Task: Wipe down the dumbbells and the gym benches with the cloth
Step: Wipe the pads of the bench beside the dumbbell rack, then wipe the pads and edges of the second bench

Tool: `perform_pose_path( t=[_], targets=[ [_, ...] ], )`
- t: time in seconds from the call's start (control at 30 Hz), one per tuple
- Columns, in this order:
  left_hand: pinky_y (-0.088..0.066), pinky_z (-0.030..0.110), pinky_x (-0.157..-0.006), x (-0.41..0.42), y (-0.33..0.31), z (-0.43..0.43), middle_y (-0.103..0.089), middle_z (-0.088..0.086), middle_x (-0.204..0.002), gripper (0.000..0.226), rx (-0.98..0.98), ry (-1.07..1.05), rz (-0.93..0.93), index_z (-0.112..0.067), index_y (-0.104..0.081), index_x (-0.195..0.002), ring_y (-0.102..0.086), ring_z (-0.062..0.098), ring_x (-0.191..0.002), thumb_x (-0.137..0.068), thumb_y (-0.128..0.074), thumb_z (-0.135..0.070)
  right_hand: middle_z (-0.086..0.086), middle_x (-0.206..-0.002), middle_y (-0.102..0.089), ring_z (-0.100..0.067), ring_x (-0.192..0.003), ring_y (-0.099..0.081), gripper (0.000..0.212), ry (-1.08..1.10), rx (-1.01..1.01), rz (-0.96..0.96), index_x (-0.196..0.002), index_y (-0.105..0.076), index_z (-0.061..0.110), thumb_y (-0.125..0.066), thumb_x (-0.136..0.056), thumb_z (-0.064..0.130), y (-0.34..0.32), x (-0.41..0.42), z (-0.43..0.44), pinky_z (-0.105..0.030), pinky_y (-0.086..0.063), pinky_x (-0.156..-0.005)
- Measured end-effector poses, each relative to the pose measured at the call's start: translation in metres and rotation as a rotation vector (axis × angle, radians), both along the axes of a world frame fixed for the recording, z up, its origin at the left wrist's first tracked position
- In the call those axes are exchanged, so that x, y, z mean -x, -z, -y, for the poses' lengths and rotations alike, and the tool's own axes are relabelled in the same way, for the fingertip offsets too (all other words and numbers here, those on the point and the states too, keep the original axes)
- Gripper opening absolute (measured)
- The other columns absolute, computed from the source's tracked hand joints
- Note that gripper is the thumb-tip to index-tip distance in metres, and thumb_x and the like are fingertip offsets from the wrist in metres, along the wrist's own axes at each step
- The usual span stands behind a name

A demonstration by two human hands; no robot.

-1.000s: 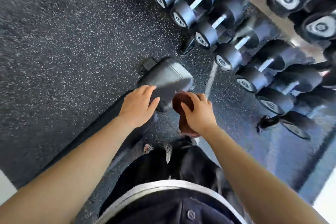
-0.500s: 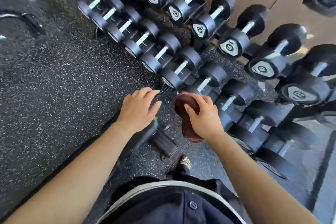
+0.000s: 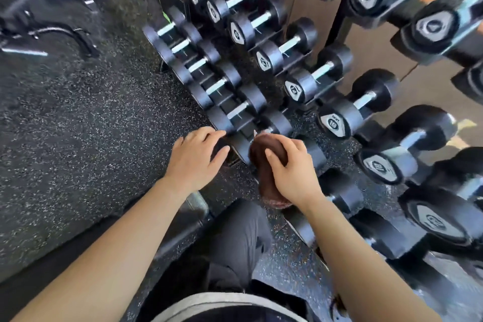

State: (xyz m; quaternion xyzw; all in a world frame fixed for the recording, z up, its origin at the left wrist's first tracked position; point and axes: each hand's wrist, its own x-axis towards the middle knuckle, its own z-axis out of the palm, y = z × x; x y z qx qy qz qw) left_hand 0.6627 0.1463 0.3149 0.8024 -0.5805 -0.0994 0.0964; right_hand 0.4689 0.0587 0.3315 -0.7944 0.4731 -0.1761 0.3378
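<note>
My right hand (image 3: 292,170) grips a bunched dark brown cloth (image 3: 265,162), held over a small black dumbbell (image 3: 313,151) on the lowest rack row. My left hand (image 3: 194,157) hovers with fingers spread and nothing in it, its fingertips touching the near end of a small dumbbell (image 3: 222,123). Rows of black dumbbells with chrome handles fill the rack (image 3: 337,120) from upper middle to right. A black padded bench (image 3: 188,219) lies partly under my left forearm.
Speckled black rubber floor (image 3: 78,125) spreads to the left. Dark machine parts (image 3: 49,31) stand at upper left. A black rack upright (image 3: 339,18) rises against a tan wall. My dark trouser leg (image 3: 235,238) is between my arms.
The view has swung up from the bench pad to the dumbbell rack. Both hands, the right still holding the cloth, have come forward from the bench to the lowest row of dumbbells.
</note>
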Motion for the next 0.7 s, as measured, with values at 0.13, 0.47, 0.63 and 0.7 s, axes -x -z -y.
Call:
perform_pose_path(
  t=[0.13,0.47,0.63,0.7],
  targets=[
    [-0.038,0.048,-0.099,-0.018,0.005,0.025,-0.046,-0.002,-0.137,0.049,0.016,-0.078,-0.018,-0.027,-0.042,-0.134,-0.046,0.023,-0.122,-0.094,-0.026,-0.050,-0.008,-0.126,-0.050,-0.035,-0.112,-0.050,0.037,-0.060,0.020,-0.016,-0.129,-0.052,0.028,-0.053,-0.093,0.033,-0.001,-0.028,0.038,-0.046,-0.033,-0.105],
    [-0.041,0.049,-0.098,-0.139,0.030,0.099,-0.045,0.000,-0.138,0.054,-0.047,-0.233,-0.069,-0.026,-0.041,-0.136,-0.048,0.023,-0.121,-0.093,-0.022,-0.052,-0.006,-0.130,-0.045,-0.034,-0.116,-0.045,0.038,-0.268,-0.063,-0.101,-0.132,-0.047,0.033,-0.049,-0.094,0.036,0.025,-0.174,0.152,-0.046,-0.035,-0.105],
    [-0.043,0.048,-0.094,-0.229,0.023,0.113,-0.047,0.000,-0.136,0.052,-0.080,-0.409,-0.053,-0.026,-0.042,-0.136,-0.050,0.023,-0.118,-0.094,-0.025,-0.050,-0.004,-0.131,-0.045,-0.032,-0.117,-0.045,0.038,-0.426,-0.089,-0.104,-0.132,-0.048,0.031,-0.049,-0.095,0.036,0.029,-0.291,0.198,-0.039,-0.034,-0.103],
    [-0.043,0.048,-0.094,-0.262,0.014,0.111,-0.048,0.000,-0.134,0.052,-0.064,-0.503,-0.035,-0.025,-0.043,-0.135,-0.051,0.025,-0.116,-0.093,-0.026,-0.050,-0.004,-0.132,-0.045,-0.033,-0.118,-0.045,0.038,-0.501,-0.087,-0.093,-0.132,-0.048,0.030,-0.049,-0.094,0.037,0.030,-0.339,0.206,-0.041,-0.033,-0.106]
  ],
)
